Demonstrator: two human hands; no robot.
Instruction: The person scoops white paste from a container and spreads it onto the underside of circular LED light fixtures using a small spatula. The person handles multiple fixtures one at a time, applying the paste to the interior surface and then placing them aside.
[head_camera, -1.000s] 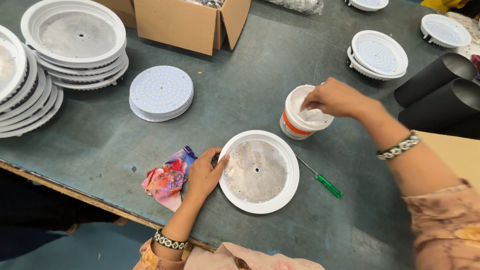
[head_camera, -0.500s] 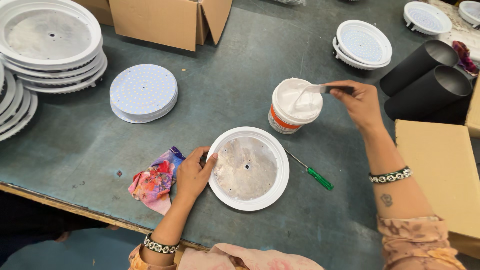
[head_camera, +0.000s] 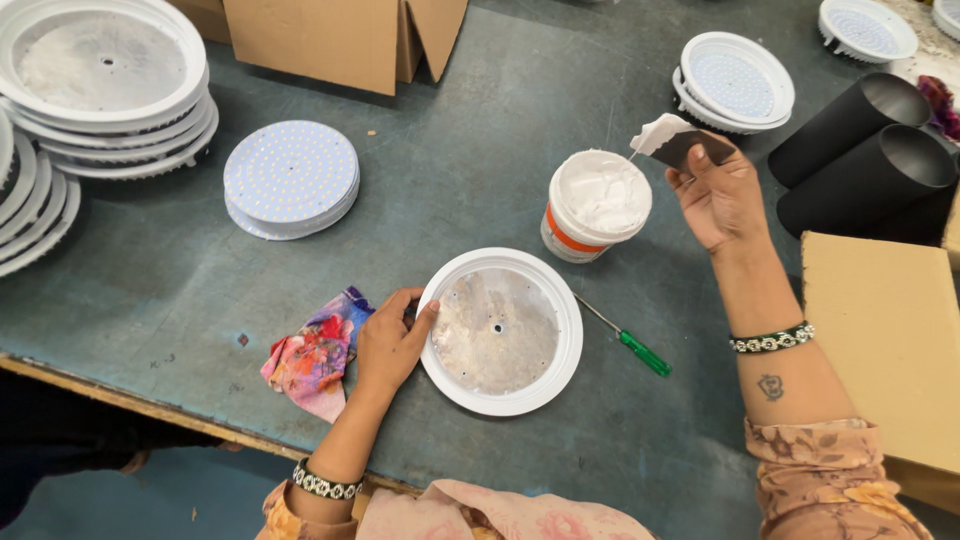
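- While I watch from the head view, my left hand (head_camera: 388, 345) rests at the left edge of a round white housing (head_camera: 500, 331) lying flat on the grey-green table (head_camera: 480, 150), its fingers (head_camera: 418, 318) loosely spread and touching the rim.
- That housing sits near the front middle of the table, open side up, with a smeared whitish inner plate and a small centre hole.
- My right hand (head_camera: 718, 195) is raised to the right of a white tub of paste (head_camera: 596, 205), its fingers pinching a dark flat spreader (head_camera: 680, 140) whose tip carries a lump of white paste just above the tub's far right edge.
- I see the tub standing upright just behind the housing, with an orange band around its side.
- A green-handled screwdriver (head_camera: 625, 340) lies on the table just right of the housing, between it and my right forearm.
- A crumpled multicoloured rag (head_camera: 312, 355) lies partly under my left wrist.
- Further left I see a small stack of white dotted discs (head_camera: 291, 178) and taller stacks of housings (head_camera: 105, 85).
- Behind stand a cardboard box (head_camera: 340, 35), two black tubes (head_camera: 865, 140) at right, and more round units (head_camera: 737, 78).
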